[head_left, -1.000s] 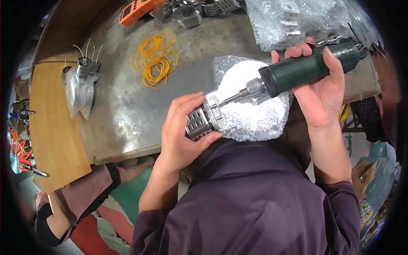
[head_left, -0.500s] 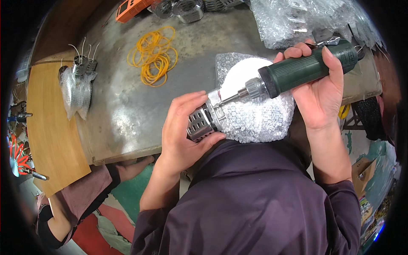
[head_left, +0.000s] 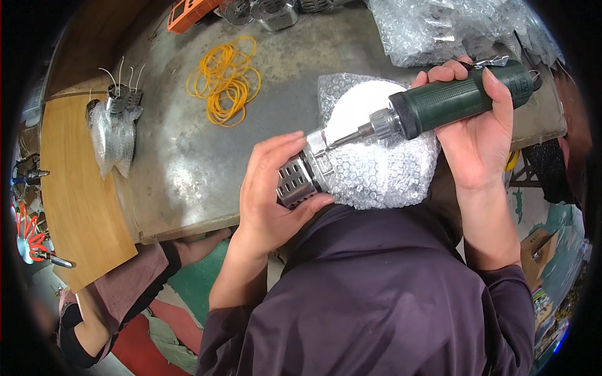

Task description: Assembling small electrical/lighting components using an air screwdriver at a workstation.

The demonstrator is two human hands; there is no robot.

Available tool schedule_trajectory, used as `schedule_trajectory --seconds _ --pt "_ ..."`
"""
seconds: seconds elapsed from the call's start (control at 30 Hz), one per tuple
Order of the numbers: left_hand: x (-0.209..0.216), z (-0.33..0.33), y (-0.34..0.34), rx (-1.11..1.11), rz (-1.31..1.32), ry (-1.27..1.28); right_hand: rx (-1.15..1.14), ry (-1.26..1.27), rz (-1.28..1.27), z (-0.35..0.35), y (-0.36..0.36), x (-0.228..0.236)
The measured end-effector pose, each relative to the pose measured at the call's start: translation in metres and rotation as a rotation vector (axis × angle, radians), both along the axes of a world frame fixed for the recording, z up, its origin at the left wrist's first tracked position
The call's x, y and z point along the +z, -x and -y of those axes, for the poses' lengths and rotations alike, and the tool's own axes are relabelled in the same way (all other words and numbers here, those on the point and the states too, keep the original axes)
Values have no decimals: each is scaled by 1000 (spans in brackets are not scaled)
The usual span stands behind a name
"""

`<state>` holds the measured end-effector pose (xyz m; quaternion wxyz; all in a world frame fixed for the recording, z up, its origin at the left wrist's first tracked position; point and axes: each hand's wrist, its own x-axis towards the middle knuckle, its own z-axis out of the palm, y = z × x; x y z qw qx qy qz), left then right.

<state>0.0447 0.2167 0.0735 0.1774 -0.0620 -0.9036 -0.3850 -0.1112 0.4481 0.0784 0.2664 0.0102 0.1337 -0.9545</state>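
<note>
My left hand (head_left: 266, 182) is closed round a slotted metal cylinder (head_left: 297, 182), whose upper end joins a part wrapped in bubble wrap (head_left: 382, 178). A round white disc (head_left: 359, 106) shows through or beside the wrap. In my right hand (head_left: 473, 141) is a dark green electric screwdriver (head_left: 461, 97), tilted with its bit toward my left hand. The tip of the bit (head_left: 342, 139) meets the bracket at the cylinder's wrapped end; the screw head itself is too small to make out.
A coil of yellow cord (head_left: 226, 88) lies on the grey table (head_left: 163, 144). Farther back are an orange device (head_left: 190, 14) and several slotted metal parts (head_left: 274, 14). Bubble-wrapped pieces (head_left: 433, 31) are heaped at far right. Another wrapped part (head_left: 114, 135) stands left, by a wooden board (head_left: 78, 188). Another person (head_left: 119, 294) sits at lower left.
The electric screwdriver and my right hand have shifted slightly to the right. My left hand keeps its hold on the metal cylinder in nearly the same place.
</note>
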Motion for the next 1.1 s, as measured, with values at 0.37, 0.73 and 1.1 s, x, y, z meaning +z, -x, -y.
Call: schedule_trajectory --seconds 0.37,0.73,1.1 --pt "-3 2 -1 0 -2 -31 12 -30 -18 6 -5 2" --pt "0 4 -3 -60 47 23 -20 -15 81 11 -7 -1" --pt "-7 3 -3 -24 37 -35 -9 -26 76 -1 -7 -5"
